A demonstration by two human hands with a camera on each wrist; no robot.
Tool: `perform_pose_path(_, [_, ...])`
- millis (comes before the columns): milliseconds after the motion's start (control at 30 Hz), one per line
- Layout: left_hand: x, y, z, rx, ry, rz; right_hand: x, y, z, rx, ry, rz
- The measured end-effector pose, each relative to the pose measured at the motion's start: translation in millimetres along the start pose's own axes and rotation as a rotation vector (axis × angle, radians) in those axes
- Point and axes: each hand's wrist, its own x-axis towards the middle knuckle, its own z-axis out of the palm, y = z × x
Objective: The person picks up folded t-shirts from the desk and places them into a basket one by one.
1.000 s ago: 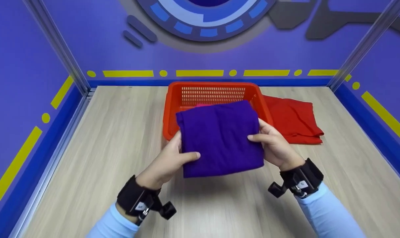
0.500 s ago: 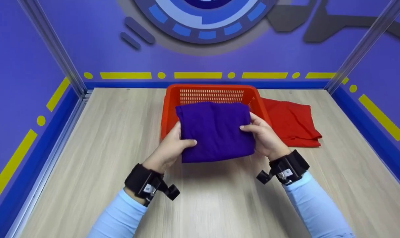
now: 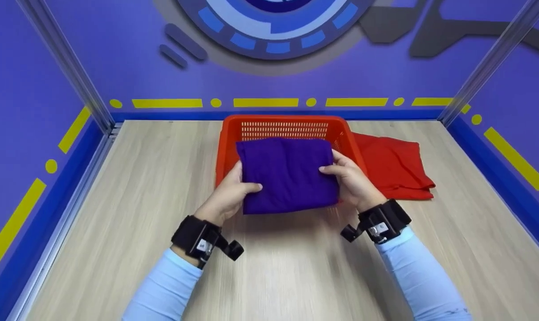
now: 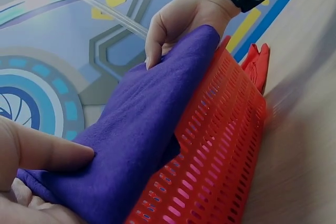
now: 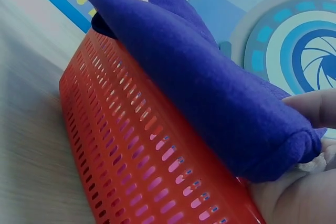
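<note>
- Folded purple fabric rectangle (image 3: 289, 178) held over red perforated plastic basket's (image 3: 287, 118) near rim; left hand (image 3: 227, 194) and right hand (image 3: 353, 182) pinch its side edges, thumbs on top.
- Uneven or loose pinch could let folds open.
- Lowered here, overhanging near edge might snag on rim.
- Bumped basket could rumple folded red cloth (image 3: 392, 167) alongside.

Purple cloth (image 4: 142, 114), probably folded, in 2 hands (image 4: 31, 150) (image 4: 189, 17)
</note>
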Motion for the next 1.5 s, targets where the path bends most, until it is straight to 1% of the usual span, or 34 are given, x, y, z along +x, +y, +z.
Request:
perform_pose_path(167, [4.8,5.8,-0.2,0.004,-0.019,-0.014,4.8,-3,0,0.011,0.023,0.002])
perform_pose_path(333, [9.1,7.6,-0.9,0.029,-0.002,-0.047,11.0,-1,-1,0.025,0.037,0.021])
perform_pose_path(400, [11.5,7.6,-1.0,0.051,0.004,-0.047,13.7,-1,-1,0.027,0.047,0.029])
perform_pose_path(567, [21.3,8.1,-1.6,0.093,0.025,-0.033,20.9,0,-3,0.020,0.071,0.034])
perform_pose_path(767, [35.9,7.9,-4.0,0.134,0.054,-0.048,29.1,1,-6,-0.010,0.101,0.035])
perform_pose_path(833, [40.7,7.2,-5.0,0.175,0.067,-0.043,31.5,1,-7,-0.016,0.112,0.040])
perform_pose_path(967, [49.4,4.9,-7.0,0.304,0.096,-0.034,36.0,2,-7,-0.035,0.136,0.046])
perform_pose_path(1100, [54.8,0.9,-8.5,0.402,0.106,-0.039,39.4,5,-6,-0.057,0.140,0.059])
perform_pose_path(1300, [56.9,-2.4,-7.3,0.493,0.081,-0.047,39.4,6,-5,-0.107,0.129,0.098])
perform_pose_path(1500, [55.3,-2.3,-5.5,0.532,0.056,-0.062,40.0,6,-5,-0.127,0.137,0.094])
